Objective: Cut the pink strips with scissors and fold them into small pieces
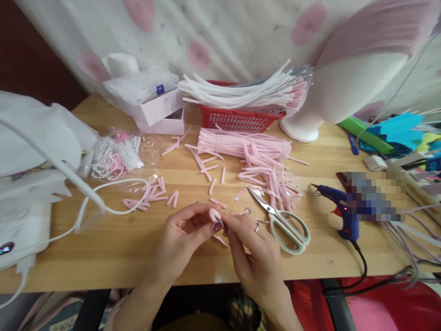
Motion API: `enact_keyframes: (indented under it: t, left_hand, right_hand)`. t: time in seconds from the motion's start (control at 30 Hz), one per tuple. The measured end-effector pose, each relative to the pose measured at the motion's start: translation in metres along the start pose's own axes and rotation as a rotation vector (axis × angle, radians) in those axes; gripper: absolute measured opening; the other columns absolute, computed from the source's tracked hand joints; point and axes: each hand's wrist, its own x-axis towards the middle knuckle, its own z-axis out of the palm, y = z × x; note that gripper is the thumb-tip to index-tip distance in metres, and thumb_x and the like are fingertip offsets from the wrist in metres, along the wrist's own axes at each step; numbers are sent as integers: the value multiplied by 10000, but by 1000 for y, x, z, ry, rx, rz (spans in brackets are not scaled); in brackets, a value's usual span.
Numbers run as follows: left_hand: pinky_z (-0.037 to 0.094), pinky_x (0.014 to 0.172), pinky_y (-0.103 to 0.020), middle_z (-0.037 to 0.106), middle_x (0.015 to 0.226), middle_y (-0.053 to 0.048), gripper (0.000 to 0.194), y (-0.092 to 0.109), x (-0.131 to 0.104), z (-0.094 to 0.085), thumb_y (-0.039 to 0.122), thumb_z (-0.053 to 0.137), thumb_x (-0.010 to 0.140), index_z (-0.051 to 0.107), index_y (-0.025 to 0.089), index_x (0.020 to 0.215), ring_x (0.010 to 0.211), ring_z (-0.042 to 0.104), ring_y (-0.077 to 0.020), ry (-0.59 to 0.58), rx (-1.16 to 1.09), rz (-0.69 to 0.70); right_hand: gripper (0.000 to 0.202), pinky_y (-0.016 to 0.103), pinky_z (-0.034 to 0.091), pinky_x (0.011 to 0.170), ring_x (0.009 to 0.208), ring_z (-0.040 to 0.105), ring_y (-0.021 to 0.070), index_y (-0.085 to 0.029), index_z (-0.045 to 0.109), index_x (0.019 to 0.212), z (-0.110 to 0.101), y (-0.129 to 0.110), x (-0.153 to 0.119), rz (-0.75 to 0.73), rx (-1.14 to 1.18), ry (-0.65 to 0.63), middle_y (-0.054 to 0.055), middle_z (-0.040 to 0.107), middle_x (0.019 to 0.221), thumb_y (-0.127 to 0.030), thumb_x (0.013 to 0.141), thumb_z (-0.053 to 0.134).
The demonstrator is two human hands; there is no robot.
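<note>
Between the fingertips of both hands is a small bent piece of pink pipe cleaner (pixel 215 214), curved into a loop. My left hand (pixel 184 239) pinches it from the left, thumb in front. My right hand (pixel 255 248), a ring on one finger, is closed with its fingertips against the piece's right side. Green-handled scissors (pixel 289 230) lie just right of my right hand, blades pointing up and left. Beyond the hands lie short cut pink pieces (pixel 156 191) and folded pink pipe cleaners (pixel 268 174). A bundle of long pink pipe cleaners (pixel 241 142) lies farther back.
A blue hot glue gun (pixel 339 207) rests at the right, its cord running over the table edge. A red basket (pixel 237 120) of pipe cleaners and a white mannequin head (pixel 358 92) stand at the back. Bagged pearl beads (pixel 115 156) and a white cable (pixel 86 197) are on the left.
</note>
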Motion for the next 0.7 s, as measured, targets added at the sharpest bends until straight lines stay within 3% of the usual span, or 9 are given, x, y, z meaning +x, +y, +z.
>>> enact_keyframes:
  t: [0.23, 0.47, 0.7]
  left_hand:
    - [547, 714, -87, 753, 791, 52, 128, -1, 1, -3, 201, 840, 756, 815, 292, 843, 764, 676, -65, -3, 101, 78]
    - [545, 652, -84, 750, 708, 44, 131, -3, 2, -8, 265, 899, 677, 800, 242, 761, 670, 672, -55, 31, -1, -26]
    - [551, 645, -95, 766, 750, 21, 220, -4, 2, -5, 256, 912, 653, 811, 252, 848, 679, 677, -64, 109, -29, -30]
  right_hand:
    - [423, 298, 518, 792, 892, 651, 173, -225, 609, 1281, 0, -1, -1, 55, 61, -41, 66, 706, 1029, -3, 944, 484]
    - [438, 287, 510, 809, 902, 657, 163, -287, 628, 1279, -4, -5, -1, 139, 161, -71, 34, 715, 1032, -27, 948, 506]
    - [404, 301, 518, 822, 942, 634, 182, -214, 595, 1292, -5, -8, -1, 121, 79, -156, 77, 673, 1067, -32, 946, 495]
